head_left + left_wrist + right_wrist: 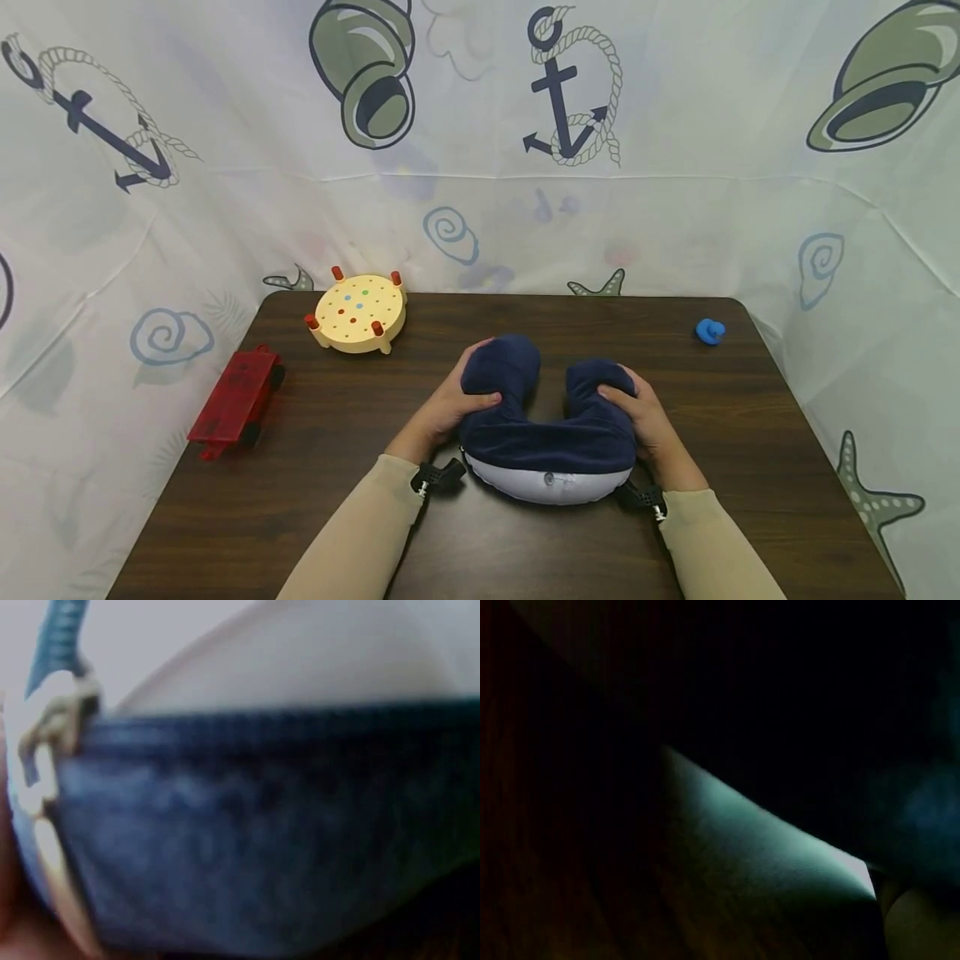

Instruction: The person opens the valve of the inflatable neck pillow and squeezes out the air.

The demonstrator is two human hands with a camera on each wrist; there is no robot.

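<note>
A navy U-shaped neck pillow (547,446) lies at the middle of the table, its two ends pointing away from me. A white inner part (547,483) with a small round valve shows along its near curve. My left hand (453,400) grips the left end, thumb on top. The right end is held by my right hand (647,414), thumb also over the top. Close up in the left wrist view, a zipper pull (45,776) hangs at the edge of the blue cover (247,832). The right wrist view is mostly too dark to read.
A yellow round toy (356,312) with red pegs and coloured dots stands at the back left of the brown table (525,562). A red wheeled toy wagon (236,396) sits by the left edge. A small blue object (709,332) lies at the back right.
</note>
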